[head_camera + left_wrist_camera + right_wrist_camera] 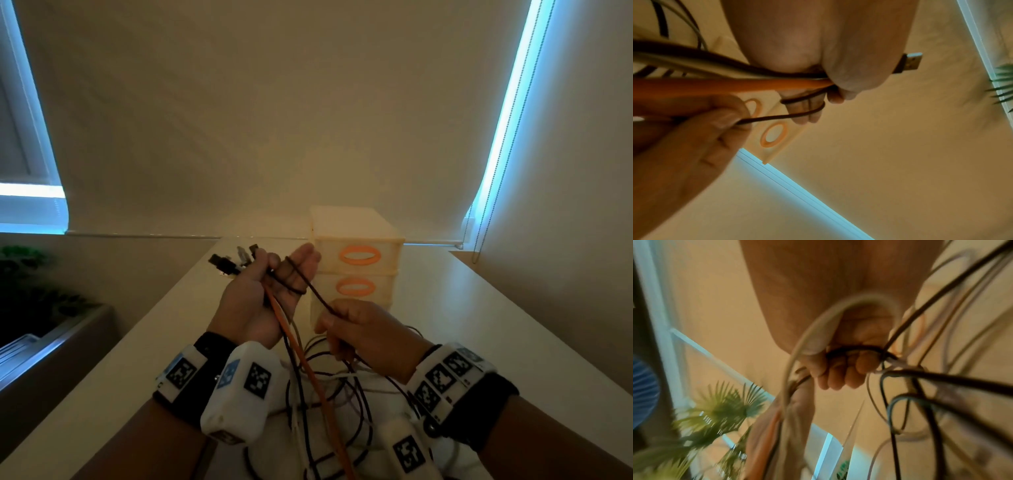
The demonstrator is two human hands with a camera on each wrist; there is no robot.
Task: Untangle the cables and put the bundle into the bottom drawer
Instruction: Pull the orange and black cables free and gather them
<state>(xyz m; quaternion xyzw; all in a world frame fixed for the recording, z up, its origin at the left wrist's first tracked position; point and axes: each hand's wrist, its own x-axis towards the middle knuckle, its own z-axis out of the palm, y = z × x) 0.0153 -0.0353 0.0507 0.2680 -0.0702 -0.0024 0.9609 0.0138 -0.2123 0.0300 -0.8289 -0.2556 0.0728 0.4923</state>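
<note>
left hand (260, 301): raised at frame centre of the head view, palm toward the camera. Thumb clamps a bunch of cable ends against the palm; fingers extended, not curled.
plug ends (233, 262): several connectors fan out up-left past the left thumb. Left wrist view shows one USB-A plug (909, 62) poking out at upper right.
orange cable (298, 346): runs from the left palm diagonally down toward the bottom edge, between both wrists. In the left wrist view it is the thick orange band (715, 85) crossing from the left edge into the grip.
dark cable (310, 286): looped around the left hand's fingers, then runs taut down-right to the right hand. Two passes over the fingers visible in the left wrist view (803, 113).
right hand (363, 332): lower right of centre, closed, thumb and forefinger pinching the dark cable. Right wrist view shows fingers (840, 378) curled around dark strands.
cable tangle (342, 387): loose black and white loops lying on the table below and between the hands, still mixed together. Blurred loops fill the right half of the right wrist view.
drawer unit (359, 246): cream, stacked drawers with orange oval handles, standing on the table (479, 325) just behind the hands. Top two drawers look closed; the bottom one is mostly hidden by the right hand, can't tell.
background: drawn roller blind (274, 120) across the upper frame, plant (24, 274) at left edge.
</note>
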